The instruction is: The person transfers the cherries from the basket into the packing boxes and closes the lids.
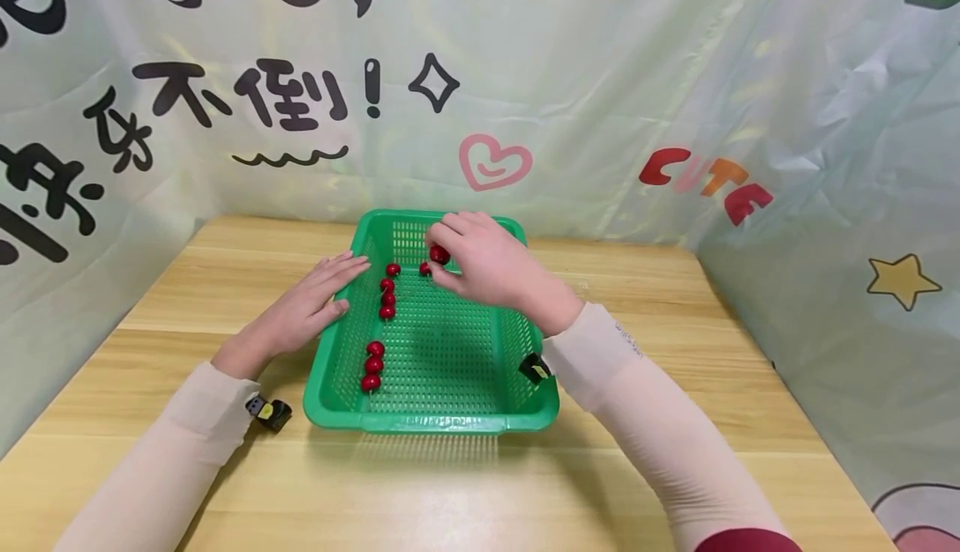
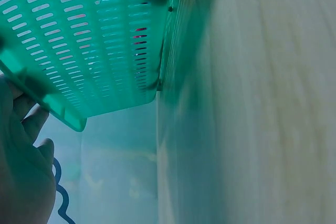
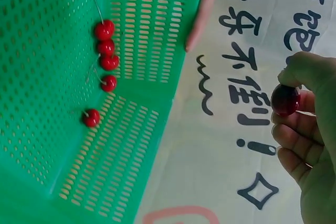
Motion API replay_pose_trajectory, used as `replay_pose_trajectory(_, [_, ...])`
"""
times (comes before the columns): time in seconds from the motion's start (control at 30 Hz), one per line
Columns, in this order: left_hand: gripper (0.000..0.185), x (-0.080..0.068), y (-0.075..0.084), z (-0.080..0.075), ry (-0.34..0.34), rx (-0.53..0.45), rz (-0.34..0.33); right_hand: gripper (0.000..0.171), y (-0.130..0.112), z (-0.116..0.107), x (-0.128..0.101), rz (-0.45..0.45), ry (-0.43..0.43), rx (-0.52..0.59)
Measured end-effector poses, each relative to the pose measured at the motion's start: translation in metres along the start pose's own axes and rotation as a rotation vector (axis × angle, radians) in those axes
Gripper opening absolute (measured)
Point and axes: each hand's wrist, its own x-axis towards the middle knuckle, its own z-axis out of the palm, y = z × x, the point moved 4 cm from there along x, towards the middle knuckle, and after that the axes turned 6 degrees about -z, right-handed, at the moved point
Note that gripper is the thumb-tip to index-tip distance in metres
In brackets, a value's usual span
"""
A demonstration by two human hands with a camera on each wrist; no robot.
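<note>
From the head camera we see a green perforated plastic basket [image 1: 420,419] on a pale wooden table [image 1: 187,285]. Our right hand [image 1: 487,264] hovers over the basket's far end and pinches a small glossy red cherry [image 1: 440,255] between thumb and fingertips. Our left hand [image 1: 311,306] lies with straight fingers against the basket's left rim, holding nothing. Along the left side of the basket floor lie two short files of red cherries: four at the far end [image 1: 387,291] and three nearer us [image 1: 372,365], with one more [image 1: 425,268] just below the pinched one. As we judge it, the lining-up is partly done: seven sit in rows, one is in the fingers, and much of the floor has none. The backdrop cloth [image 1: 600,77] carries black Chinese characters, among them "不倒!", and the coloured word "CUTE" [image 1: 705,181].

The left wrist camera is blurred and tinted green; we make out the basket's slotted wall [image 2: 89,40] and rim next to the table [image 2: 273,103], and what is probably the edge of the left hand [image 2: 23,166] at the lower left.

The right wrist camera shows the cherry [image 3: 286,100] held in the right hand's fingertips [image 3: 294,135], clear of the basket. Inside the basket [image 3: 136,145], a file of cherries [image 3: 105,45] lies near the slotted wall, and the left hand's fingers [image 3: 202,14] rest on the rim. "不倒!" reads plainly behind.
</note>
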Motion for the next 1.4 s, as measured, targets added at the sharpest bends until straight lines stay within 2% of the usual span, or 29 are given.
replay_pose_trajectory(0.53, [0.052,0.000,0.001,0.000,-0.010,0.000,-0.011,0.011,0.016,-0.021,-0.042,0.015,0.043,-0.030])
replay_pose_trajectory(0.73, [0.051,0.001,0.001,0.000,-0.006,-0.003,-0.011,0.013,0.024,-0.028,-0.065,0.078,0.055,-0.016])
replay_pose_trajectory(1.07, [0.051,0.001,-0.001,0.000,-0.002,0.005,-0.008,0.013,0.037,-0.035,-0.113,0.242,-0.010,0.034])
replay_pose_trajectory(1.4, [0.051,0.001,0.000,0.000,-0.002,0.008,-0.005,0.011,0.038,-0.029,-0.156,0.231,0.017,0.017])
